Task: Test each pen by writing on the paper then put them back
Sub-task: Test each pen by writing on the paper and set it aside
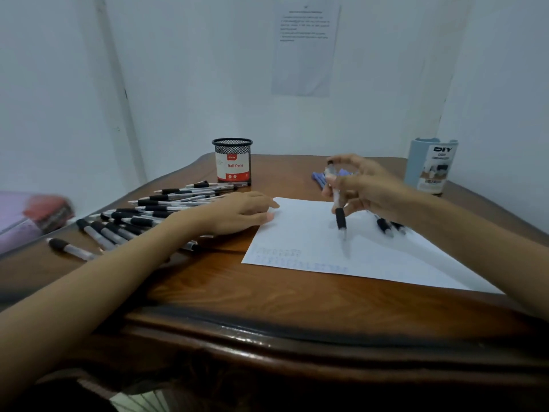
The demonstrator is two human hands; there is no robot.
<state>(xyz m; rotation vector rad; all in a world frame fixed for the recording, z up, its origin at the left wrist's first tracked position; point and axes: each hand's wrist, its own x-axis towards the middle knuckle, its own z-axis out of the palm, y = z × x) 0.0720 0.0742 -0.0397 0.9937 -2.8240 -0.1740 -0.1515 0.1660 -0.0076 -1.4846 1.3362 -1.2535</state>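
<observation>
My right hand (361, 185) grips a clear pen with a black grip (340, 217), held upright with its tip down just above the white paper (312, 248). Faint blue scribbles mark the paper's near left part. My left hand (237, 214) rests flat with fingers on the paper's left edge. Several black-grip pens (148, 209) lie spread on the table to the left, partly under my left forearm. A few more pens (389, 226) lie on the paper under my right hand. A black mesh pen cup (232, 162) labelled "Ball Pens" stands at the back.
The wooden table (267, 295) has a curved front edge. A light blue organizer cup (432, 165) stands at the back right. Blue pens (319, 178) lie behind my right hand. A pink and red bundle (35, 215) sits off the table's left side. Walls close in behind.
</observation>
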